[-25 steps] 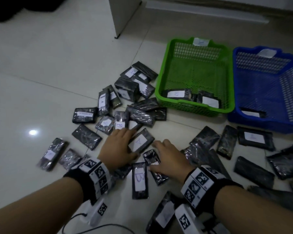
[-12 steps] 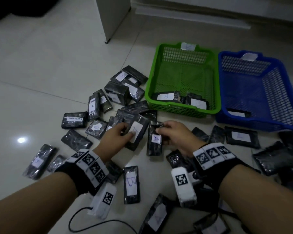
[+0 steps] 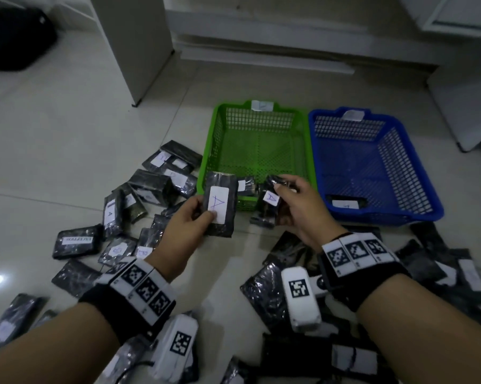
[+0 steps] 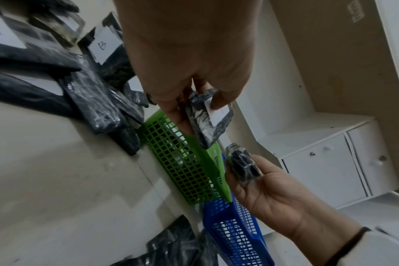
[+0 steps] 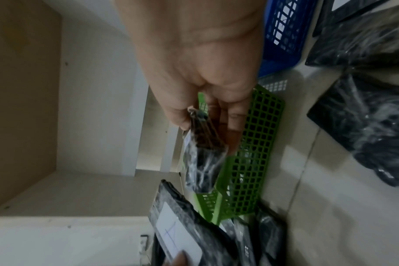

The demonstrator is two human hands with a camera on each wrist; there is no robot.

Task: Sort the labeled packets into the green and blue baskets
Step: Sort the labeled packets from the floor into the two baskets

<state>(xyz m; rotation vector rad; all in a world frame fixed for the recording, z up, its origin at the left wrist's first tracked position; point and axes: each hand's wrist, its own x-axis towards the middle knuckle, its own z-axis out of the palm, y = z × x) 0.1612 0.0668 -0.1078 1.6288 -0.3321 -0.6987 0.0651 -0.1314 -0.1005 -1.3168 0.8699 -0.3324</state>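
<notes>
My left hand (image 3: 190,220) grips a black packet labeled A (image 3: 220,206) just in front of the green basket (image 3: 258,128), thumb on its white label; the same packet (image 4: 208,117) shows in the left wrist view. My right hand (image 3: 292,200) pinches a smaller black packet labeled A (image 3: 269,202) by its top end, over the green basket's near rim; it hangs from the fingers (image 5: 203,144). The green basket holds a few packets at its near wall. The blue basket (image 3: 372,162) stands to its right with one packet (image 3: 345,202) inside.
Several black labeled packets (image 3: 114,212) lie scattered on the tiled floor left of the baskets, and more (image 3: 441,267) to the right and near me. White cabinets (image 3: 139,45) stand behind the baskets. A dark bag (image 3: 15,37) sits far left.
Both hands lifted from the floor pile, each with an A packet, and moved forward to the green basket's near edge. My head view shifted forward too.
</notes>
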